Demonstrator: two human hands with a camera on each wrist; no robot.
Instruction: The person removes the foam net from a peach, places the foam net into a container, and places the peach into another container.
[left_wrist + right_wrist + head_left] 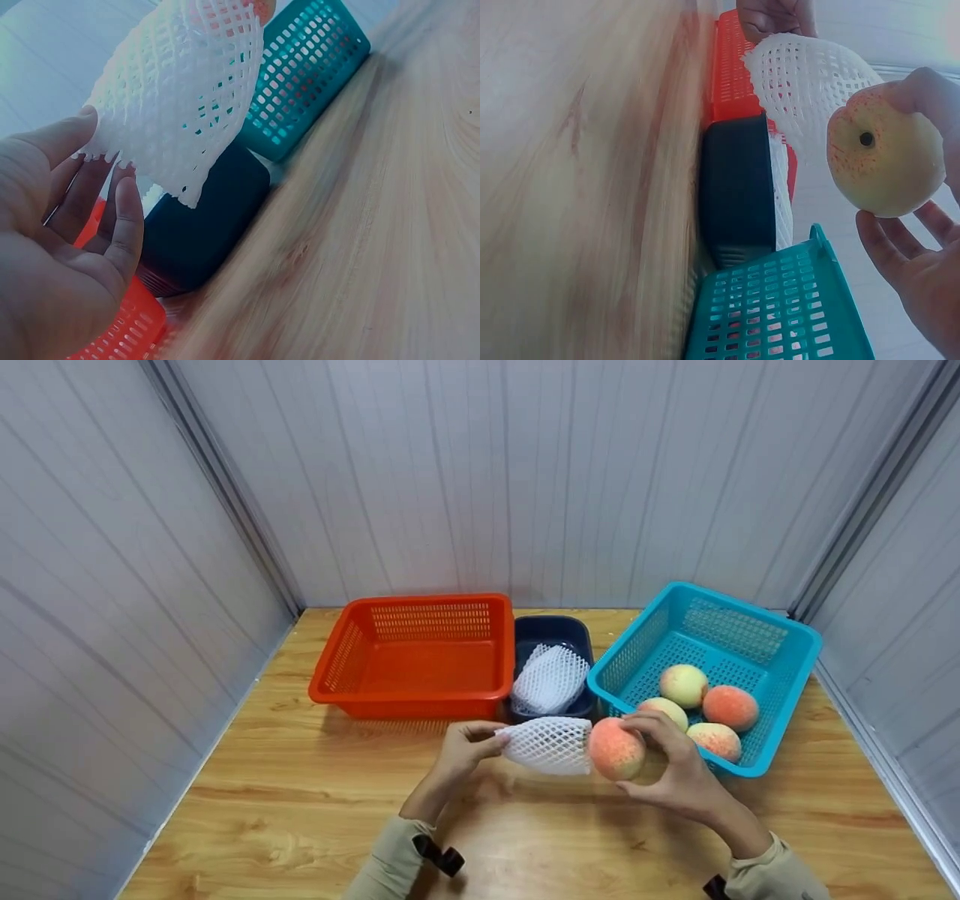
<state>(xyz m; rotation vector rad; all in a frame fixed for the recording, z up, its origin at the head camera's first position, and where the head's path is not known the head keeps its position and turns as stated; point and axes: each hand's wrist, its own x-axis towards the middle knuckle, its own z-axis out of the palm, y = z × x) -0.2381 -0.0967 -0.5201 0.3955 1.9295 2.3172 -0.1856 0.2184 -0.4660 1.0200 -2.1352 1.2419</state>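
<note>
A white foam net sleeve [551,745] stretches sideways above the table, its left end pinched between the thumb and fingers of my left hand [465,751]. My right hand [679,771] grips a red and yellow peach [617,749] between thumb and fingertips, right at the sleeve's other end. In the right wrist view the peach [885,150] shows a small dark hole on its pale side, with the net [806,90] close beside it. The left wrist view shows the net [176,90] hanging from the left fingertips; whether the peach's edge is inside its mouth I cannot tell.
An orange-red basket [420,709] stands at the left. Beside it a dark blue bin [551,622] holds more white foam nets [551,679]. At the right, a turquoise basket [795,690] contains several peaches [683,685]. Grey panels [465,480] wall in the wooden table [300,810].
</note>
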